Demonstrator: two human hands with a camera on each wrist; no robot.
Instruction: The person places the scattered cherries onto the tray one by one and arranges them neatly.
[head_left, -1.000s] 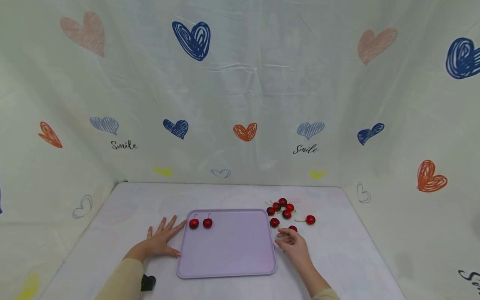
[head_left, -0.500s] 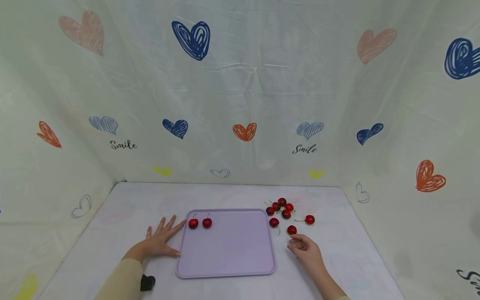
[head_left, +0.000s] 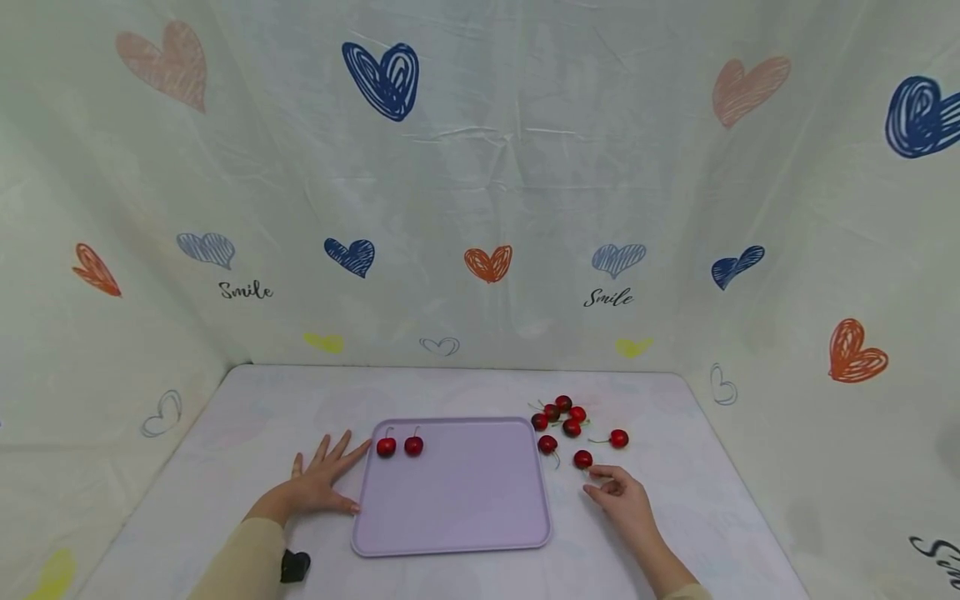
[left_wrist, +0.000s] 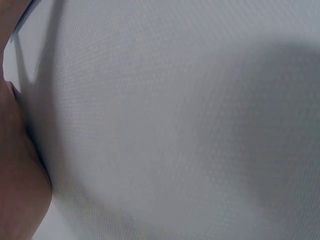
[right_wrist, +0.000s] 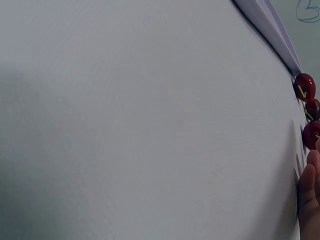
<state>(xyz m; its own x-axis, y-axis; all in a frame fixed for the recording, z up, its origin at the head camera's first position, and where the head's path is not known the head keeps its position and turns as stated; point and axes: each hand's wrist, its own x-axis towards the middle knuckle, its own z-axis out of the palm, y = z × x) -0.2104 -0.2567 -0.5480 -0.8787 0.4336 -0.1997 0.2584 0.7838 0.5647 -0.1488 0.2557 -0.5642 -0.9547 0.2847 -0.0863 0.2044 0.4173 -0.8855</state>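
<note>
Shifted rightward over the past second, the person's bare right hand (head_left: 622, 502) now sits at the near side of a round, dark red cherry with a thin stem (head_left: 582, 459). Its fingers bend loosely, thumb apart from index finger, gripping nothing that shows; whether a fingertip touches the fruit or stem, I cannot tell. That position probably suits the stem, which seems to point toward the person. Straight and spread, the fingers of the left hand (head_left: 318, 487) rest at the left rim of a shallow, rectangular lilac tray (head_left: 457, 500), likely steadying it. Two glossy red cherries (head_left: 386, 447) sit side by side in its far left corner, stems pointing away, a seemingly deliberate alignment. Seven more cherries (head_left: 572, 428) lie on the pale, rounded-corner worktop (head_left: 300, 400), five bunched.
</note>
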